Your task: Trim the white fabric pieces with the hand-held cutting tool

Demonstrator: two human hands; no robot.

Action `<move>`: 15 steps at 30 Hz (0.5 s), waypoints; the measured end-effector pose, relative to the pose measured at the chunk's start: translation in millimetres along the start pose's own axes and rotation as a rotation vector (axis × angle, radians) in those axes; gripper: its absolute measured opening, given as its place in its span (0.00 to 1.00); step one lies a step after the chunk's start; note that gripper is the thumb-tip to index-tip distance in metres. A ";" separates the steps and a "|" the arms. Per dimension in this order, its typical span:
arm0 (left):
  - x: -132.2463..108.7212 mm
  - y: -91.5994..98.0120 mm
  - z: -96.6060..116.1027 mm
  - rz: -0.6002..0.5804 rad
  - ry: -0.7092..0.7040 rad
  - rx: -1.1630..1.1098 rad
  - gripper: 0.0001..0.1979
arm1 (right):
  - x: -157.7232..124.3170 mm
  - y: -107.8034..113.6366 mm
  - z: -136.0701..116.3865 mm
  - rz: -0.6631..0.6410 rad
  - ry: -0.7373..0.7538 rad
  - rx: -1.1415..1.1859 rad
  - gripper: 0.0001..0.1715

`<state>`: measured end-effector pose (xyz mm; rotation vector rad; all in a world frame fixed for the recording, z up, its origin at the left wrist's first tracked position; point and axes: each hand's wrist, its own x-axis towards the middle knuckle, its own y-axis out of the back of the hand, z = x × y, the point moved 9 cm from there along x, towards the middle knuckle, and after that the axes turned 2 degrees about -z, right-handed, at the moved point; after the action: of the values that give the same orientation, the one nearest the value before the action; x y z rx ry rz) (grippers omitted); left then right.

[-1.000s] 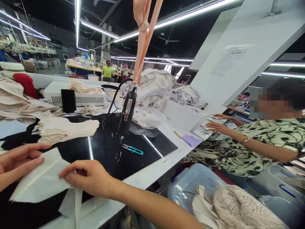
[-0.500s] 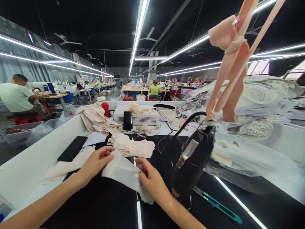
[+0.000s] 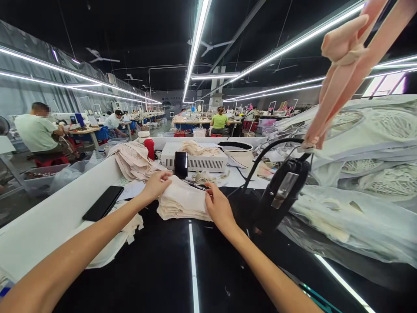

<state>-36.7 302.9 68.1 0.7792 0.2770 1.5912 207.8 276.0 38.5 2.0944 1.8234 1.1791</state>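
A thin white fabric piece (image 3: 189, 191) lies over a stack of cream fabric pieces (image 3: 182, 213) on the black tabletop. My left hand (image 3: 158, 184) pinches its far left corner, fingers closed. At the right edge, my right hand (image 3: 219, 208) grips the same piece between thumb and fingers. The stack sits directly beneath, its layered edges showing at the front. To the right of my right hand hangs a black tool (image 3: 282, 187) with a metal plate and a cable, tied to a knotted pink fabric strap (image 3: 339, 87).
A black phone (image 3: 103, 203) lies at left beside loose cream pieces (image 3: 114, 243). Another phone (image 3: 181, 164) leans upright against a white vented box (image 3: 198, 161). Bagged fabric (image 3: 352, 213) is piled at right. Teal snips (image 3: 321, 300) lie partly behind my right forearm. Several people sit farther off.
Both hands have carried the white fabric piece forward from above the near tabletop onto the stack. The view has shifted, and the hanging black tool appears farther right.
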 end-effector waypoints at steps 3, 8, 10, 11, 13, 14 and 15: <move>-2.3 -12.0 -14.8 -0.036 0.010 0.094 0.16 | 6.7 -10.9 8.6 -0.024 0.037 -0.081 0.15; -17.2 -18.0 -23.7 -0.088 -0.040 0.196 0.17 | -0.3 -17.8 6.3 -0.079 0.093 -0.282 0.15; -19.8 -13.8 -21.2 -0.078 -0.067 0.226 0.21 | -6.1 -17.5 -2.4 -0.098 0.126 -0.347 0.16; -20.5 -10.4 -17.6 -0.059 -0.086 0.239 0.23 | -9.6 -17.8 -8.2 -0.109 0.145 -0.371 0.16; -21.9 -5.3 -5.3 -0.025 -0.145 0.255 0.24 | -17.6 -20.8 -21.5 -0.142 0.189 -0.403 0.16; -22.8 -5.2 3.5 -0.019 -0.197 0.264 0.24 | -22.1 -23.6 -28.1 -0.164 0.210 -0.413 0.16; -24.0 -7.4 13.0 -0.026 -0.265 0.276 0.24 | -26.8 -27.2 -34.0 -0.188 0.230 -0.421 0.15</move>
<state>-23.1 278.3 65.6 1.1831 0.3157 1.4225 166.3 246.5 34.2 1.5797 1.6282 1.6342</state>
